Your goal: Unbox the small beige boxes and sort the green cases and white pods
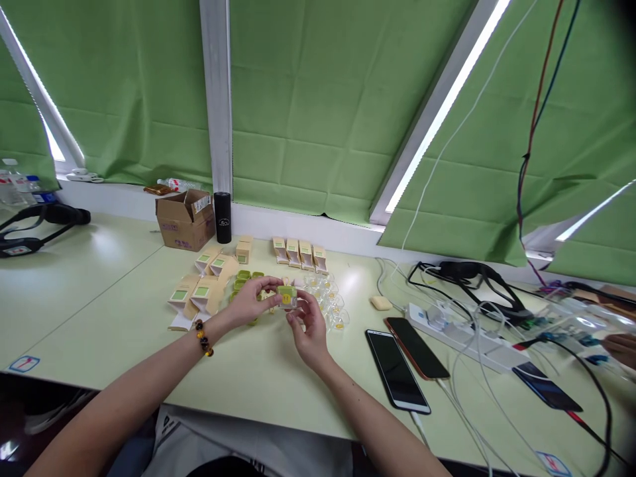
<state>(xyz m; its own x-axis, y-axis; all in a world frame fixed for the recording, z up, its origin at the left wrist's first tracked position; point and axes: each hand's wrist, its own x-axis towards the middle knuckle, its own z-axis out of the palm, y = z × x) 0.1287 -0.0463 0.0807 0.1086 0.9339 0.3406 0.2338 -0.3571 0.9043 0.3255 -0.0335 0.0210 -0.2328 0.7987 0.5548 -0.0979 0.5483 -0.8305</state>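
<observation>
Between my two hands, above the table, is a small clear box with a green top part and a yellow smiley face [287, 297]. My left hand [252, 301], with a beaded bracelet at its wrist, pinches the box from the left. Fingers of my right hand [309, 330] grip its right side. Several green pieces [242, 275] lie partly hidden behind my left hand. Right of my hands sit several clear plastic pieces with yellow marks [338, 319]. On the left are several folded card boxes with green labels [203, 293].
More card boxes [299, 254] line the back, near an open carton [185, 222] and a black cylinder [222, 217]. To the right lie phones [397, 371], a power strip [467, 339], cables and a black headset [481, 285]. Another person's hand [620, 348] shows at the right edge.
</observation>
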